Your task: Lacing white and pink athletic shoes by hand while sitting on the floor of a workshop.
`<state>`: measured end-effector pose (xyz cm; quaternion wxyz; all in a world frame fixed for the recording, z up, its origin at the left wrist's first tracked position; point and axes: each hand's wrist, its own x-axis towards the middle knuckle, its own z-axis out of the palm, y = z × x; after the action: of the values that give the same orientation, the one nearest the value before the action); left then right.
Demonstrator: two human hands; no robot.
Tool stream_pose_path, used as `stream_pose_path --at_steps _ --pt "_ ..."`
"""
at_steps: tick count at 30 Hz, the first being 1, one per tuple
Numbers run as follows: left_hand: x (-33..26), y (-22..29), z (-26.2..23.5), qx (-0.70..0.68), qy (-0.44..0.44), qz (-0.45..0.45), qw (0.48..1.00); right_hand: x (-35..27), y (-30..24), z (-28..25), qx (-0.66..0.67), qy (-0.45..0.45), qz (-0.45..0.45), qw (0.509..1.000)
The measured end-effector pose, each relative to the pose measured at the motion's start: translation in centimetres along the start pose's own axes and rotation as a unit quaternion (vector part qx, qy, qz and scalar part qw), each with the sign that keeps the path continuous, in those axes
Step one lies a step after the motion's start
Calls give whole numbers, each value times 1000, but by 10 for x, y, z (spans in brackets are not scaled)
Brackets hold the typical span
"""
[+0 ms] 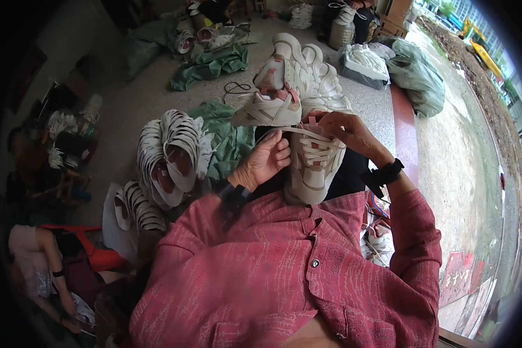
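A cream and beige sneaker upper (312, 168) with white laces rests on my lap, toe toward me. My left hand (267, 159) is closed on a white lace end at its left side. At the top of the lacing, my right hand (345, 129) pinches the other lace end by the pink tongue. Both wrists wear dark bands. Just beyond my hands lies a laced sneaker of the same kind (268, 110) on its side, in front of a heap of white uppers (310, 72).
Stacks of white unlaced uppers (171, 151) stand to my left, beside green sacks (226, 139). Another person sits at the lower left (46, 261). More uppers lie at my right hip (380, 240). A red step edge (405, 130) and bagged goods (417, 78) are on the right.
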<state>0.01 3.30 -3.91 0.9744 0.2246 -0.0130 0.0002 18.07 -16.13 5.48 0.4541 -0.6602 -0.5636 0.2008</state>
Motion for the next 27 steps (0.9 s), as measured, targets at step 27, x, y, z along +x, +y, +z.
stream_pose_path --at_steps 27 --pt "-83 84 11 1 -36 140 990 42 1 10 59 -148 238 958"
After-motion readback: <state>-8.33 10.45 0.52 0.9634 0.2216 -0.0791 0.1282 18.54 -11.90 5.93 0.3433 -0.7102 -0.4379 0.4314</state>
